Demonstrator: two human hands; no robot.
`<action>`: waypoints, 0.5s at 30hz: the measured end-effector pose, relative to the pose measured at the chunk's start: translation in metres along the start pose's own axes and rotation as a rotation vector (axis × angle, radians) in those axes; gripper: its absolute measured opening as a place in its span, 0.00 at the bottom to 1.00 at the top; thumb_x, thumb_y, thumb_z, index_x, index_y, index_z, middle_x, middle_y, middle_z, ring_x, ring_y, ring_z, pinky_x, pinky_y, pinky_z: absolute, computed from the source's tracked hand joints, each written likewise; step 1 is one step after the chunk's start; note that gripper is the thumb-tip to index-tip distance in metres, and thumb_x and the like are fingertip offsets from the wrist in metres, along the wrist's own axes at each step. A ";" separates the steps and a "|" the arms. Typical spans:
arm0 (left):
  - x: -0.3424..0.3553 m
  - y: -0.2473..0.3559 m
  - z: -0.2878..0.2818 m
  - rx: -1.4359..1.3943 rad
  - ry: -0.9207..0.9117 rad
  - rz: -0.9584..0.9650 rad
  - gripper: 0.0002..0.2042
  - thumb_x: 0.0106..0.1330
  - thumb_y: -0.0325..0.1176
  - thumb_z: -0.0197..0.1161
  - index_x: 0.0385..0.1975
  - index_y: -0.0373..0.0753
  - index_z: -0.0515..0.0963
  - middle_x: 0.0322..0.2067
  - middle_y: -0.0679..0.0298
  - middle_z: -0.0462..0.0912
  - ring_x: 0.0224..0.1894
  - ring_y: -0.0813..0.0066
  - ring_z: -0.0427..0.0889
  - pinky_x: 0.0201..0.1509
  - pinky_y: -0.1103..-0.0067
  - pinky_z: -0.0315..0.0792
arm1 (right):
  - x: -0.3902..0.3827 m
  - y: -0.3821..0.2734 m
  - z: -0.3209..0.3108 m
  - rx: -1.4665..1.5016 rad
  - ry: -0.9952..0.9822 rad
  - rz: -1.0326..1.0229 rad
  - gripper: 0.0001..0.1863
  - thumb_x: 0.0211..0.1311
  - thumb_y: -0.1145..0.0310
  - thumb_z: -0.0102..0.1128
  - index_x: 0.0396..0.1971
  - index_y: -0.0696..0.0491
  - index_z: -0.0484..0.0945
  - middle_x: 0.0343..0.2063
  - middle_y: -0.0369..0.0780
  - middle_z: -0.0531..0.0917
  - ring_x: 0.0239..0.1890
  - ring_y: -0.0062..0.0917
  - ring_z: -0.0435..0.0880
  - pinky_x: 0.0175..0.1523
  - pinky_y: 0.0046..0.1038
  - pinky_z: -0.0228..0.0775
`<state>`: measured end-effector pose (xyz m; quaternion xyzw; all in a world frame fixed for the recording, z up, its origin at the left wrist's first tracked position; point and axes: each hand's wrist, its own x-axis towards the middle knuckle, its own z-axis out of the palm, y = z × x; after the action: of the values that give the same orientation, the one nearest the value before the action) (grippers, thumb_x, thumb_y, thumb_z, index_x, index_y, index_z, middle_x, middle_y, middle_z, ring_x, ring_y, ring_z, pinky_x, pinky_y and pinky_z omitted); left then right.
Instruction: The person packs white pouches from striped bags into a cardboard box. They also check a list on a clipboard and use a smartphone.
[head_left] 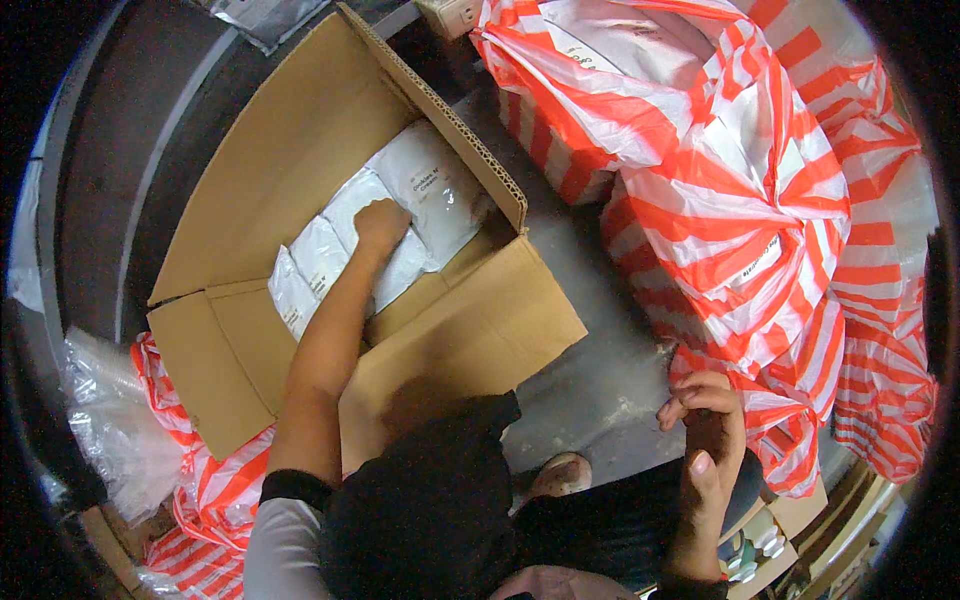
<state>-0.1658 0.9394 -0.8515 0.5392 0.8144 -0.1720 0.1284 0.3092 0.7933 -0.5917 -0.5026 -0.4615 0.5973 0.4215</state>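
Observation:
An open cardboard box (240, 195) holds a row of several white plastic pouches (437, 185) with small dark print. My left hand (382, 225) reaches into it, closed in a fist on top of a middle pouch; what its fingertips grip, if anything, is hidden. At the lower right, my right hand (712, 440) is raised beside the red-and-white striped bags, its fingers loosely bent and apart, holding nothing.
Large red-and-white striped bags (710, 235) stuffed with white packets fill the right side. More striped bags (200, 540) and crumpled clear plastic (110, 410) lie lower left. A small carton (775, 550) with items sits lower right. Grey floor (590, 390) shows between box and bags.

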 end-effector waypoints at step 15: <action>-0.040 -0.040 -0.010 -0.206 0.232 -0.055 0.23 0.69 0.48 0.56 0.32 0.31 0.85 0.34 0.41 0.86 0.40 0.43 0.86 0.46 0.56 0.79 | 0.011 0.000 0.007 -0.006 -0.041 0.015 0.34 0.58 0.43 0.66 0.47 0.61 0.74 0.49 0.47 0.73 0.43 0.28 0.77 0.50 0.30 0.68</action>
<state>-0.1873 0.8961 -0.8212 0.5170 0.8515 -0.0274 0.0832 0.3009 0.8035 -0.5938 -0.4948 -0.4680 0.6092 0.4063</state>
